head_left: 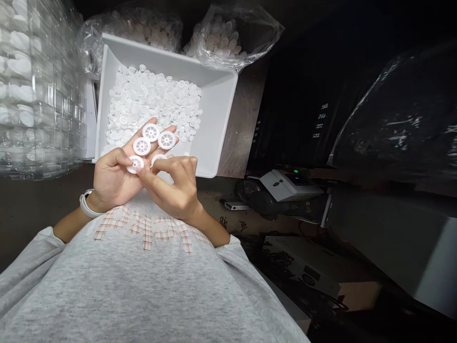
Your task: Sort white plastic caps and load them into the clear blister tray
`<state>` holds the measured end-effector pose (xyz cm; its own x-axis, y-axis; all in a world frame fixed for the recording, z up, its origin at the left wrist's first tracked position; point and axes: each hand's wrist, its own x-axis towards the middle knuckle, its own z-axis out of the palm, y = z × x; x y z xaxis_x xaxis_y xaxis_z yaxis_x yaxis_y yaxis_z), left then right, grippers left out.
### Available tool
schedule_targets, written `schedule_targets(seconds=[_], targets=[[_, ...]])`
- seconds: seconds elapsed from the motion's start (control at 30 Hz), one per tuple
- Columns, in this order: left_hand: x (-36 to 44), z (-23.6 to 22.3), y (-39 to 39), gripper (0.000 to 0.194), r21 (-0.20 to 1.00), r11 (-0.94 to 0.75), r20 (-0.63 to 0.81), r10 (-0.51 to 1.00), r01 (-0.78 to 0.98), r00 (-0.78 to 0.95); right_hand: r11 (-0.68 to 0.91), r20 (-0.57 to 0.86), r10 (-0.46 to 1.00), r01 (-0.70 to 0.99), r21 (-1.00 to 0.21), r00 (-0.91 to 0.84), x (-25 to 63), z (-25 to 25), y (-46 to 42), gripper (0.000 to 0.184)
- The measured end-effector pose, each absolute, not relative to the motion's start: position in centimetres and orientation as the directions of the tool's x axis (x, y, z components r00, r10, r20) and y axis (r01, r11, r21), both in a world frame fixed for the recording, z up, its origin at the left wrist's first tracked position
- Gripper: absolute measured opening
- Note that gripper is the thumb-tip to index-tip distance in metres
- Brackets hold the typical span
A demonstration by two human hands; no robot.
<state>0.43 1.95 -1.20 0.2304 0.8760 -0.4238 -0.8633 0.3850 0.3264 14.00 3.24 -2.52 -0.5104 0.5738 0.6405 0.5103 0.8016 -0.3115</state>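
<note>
My left hand (117, 174) lies palm up over the near edge of a white bin (217, 124), its fingers stretched out. Several white spoked plastic discs (151, 132) rest on those fingers, and the thumb presses on the nearest disc (135, 164). My right hand (174, 186) is curled beside it, its fingertips pinching another white disc (158, 159) against the left palm. The bin holds a heap of the same white discs (150, 95).
Two clear bags of white discs (221, 38) sit behind the bin. Stacked clear plastic trays (35, 85) stand at the left. A grey device with a green light (289, 183) and dark equipment lie to the right. A white wristband (86, 206) is on my left wrist.
</note>
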Motion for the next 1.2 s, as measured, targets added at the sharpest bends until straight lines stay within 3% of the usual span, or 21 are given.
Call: schedule_targets(seconds=[0.4, 0.67, 1.0, 1.2], targets=[[0.4, -1.2, 1.7, 0.095, 0.308, 0.387, -0.393, 0.884, -0.869, 0.254, 0.816, 0.670, 0.558, 0.471, -0.335, -0.489, 14.0, -2.8, 3.2, 0.019], [0.4, -1.1, 1.8, 0.099, 0.337, 0.342, -0.417, 0.890, -0.877, 0.187, 0.680, 0.600, 0.728, 0.461, -0.570, -0.332, 14.1, -3.7, 3.3, 0.027], [0.2, -1.1, 1.6, 0.097, 0.418, 0.347, -0.400, 0.900, -0.839, 0.173, 0.507, 0.409, 0.861, 0.448, -0.737, -0.301, 14.5, -3.4, 3.0, 0.028], [0.1, -1.2, 1.4, 0.097, 0.441, 0.360, -0.391, 0.901, -0.822, 0.185, 0.466, 0.371, 0.882, 0.418, -0.780, -0.291, 14.4, -3.0, 3.1, 0.024]])
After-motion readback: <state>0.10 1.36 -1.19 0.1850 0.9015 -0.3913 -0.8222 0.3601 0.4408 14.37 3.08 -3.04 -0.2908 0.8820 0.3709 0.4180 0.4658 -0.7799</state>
